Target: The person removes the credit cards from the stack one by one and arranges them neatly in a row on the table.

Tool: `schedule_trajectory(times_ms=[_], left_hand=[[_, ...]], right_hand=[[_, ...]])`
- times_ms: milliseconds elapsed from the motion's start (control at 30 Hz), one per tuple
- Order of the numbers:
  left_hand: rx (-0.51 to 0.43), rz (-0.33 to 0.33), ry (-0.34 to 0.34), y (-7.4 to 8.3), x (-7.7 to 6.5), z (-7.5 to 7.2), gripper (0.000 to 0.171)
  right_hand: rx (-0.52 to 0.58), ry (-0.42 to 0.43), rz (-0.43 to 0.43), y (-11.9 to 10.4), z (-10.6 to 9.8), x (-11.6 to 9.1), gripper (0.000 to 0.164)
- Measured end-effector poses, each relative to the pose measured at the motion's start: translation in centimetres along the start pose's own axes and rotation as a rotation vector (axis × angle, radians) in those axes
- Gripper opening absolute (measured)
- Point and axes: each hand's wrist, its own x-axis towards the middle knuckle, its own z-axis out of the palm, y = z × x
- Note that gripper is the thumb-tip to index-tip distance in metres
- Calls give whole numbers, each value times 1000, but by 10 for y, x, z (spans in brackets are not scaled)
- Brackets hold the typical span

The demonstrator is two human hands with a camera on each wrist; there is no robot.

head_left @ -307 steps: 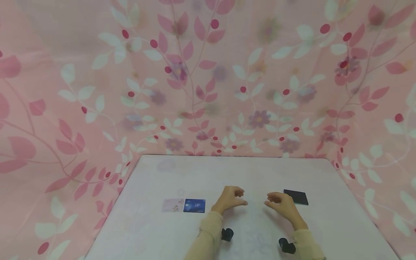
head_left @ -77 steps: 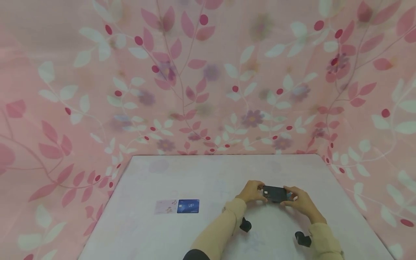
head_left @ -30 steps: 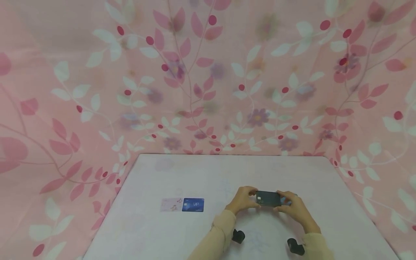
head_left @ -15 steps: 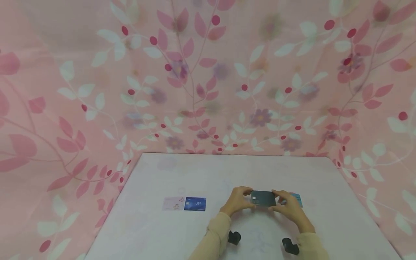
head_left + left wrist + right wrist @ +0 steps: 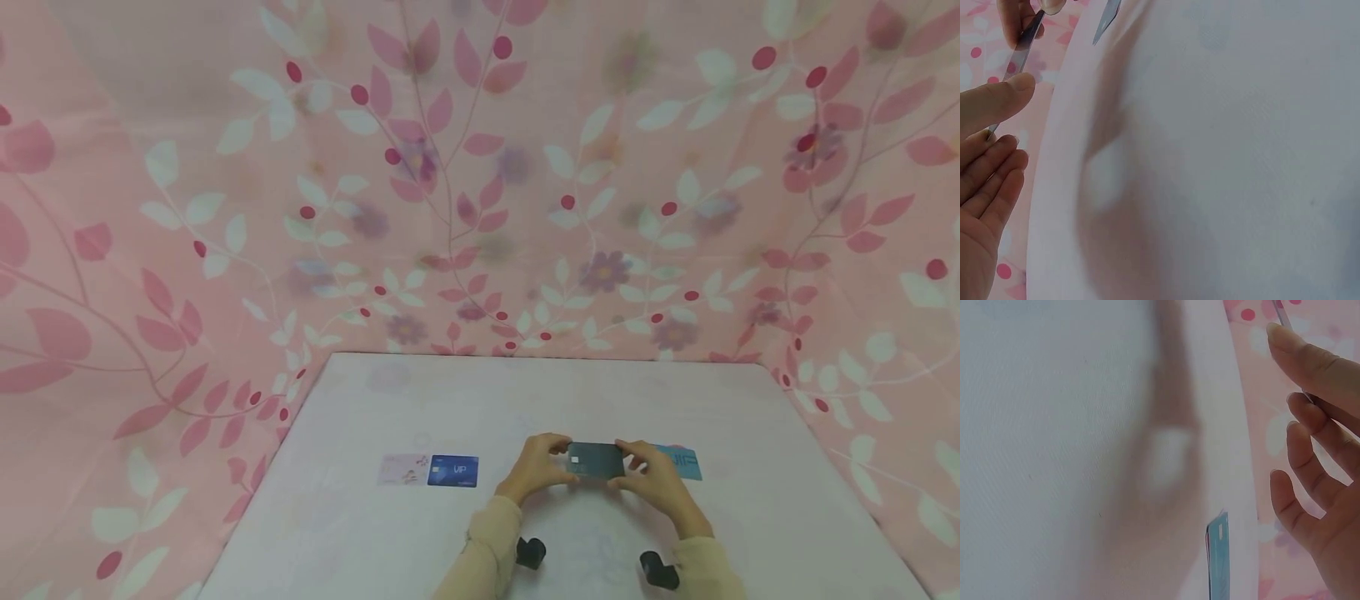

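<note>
Above the white worktop (image 5: 525, 396), right of centre, the left hand (image 5: 531, 468) and right hand (image 5: 660, 483) pinch a dark, rectangular, plastic-looking card (image 5: 596, 461) by opposite ends — best kept unbent, with light, even pressure.

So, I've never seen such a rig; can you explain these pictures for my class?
There is no machine here, just a person's bare left hand and right hand. The wide picture comes from a camera worn on the head, looking forward and down. The two close ones are taken from the wrists, one per hand. On the white table lie a pink card and a VIP card, side by side at the left, and a light-blue card, partly hidden by the right hand. Both hands hold a dark card by its ends, above the table.
</note>
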Motion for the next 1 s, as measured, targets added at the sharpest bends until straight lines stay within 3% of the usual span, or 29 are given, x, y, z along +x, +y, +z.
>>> schedule_trajectory(times_ms=[333, 733, 1000], left_hand=[[0, -5, 31, -3, -10, -12, 55], [8, -42, 38, -13, -21, -25, 55], [54, -30, 44, -21, -27, -36, 55]], right_hand=[[18, 29, -57, -7, 15, 4, 64], [58, 6, -35, -19, 33, 9, 64], [65, 23, -104, -24, 49, 14, 62]])
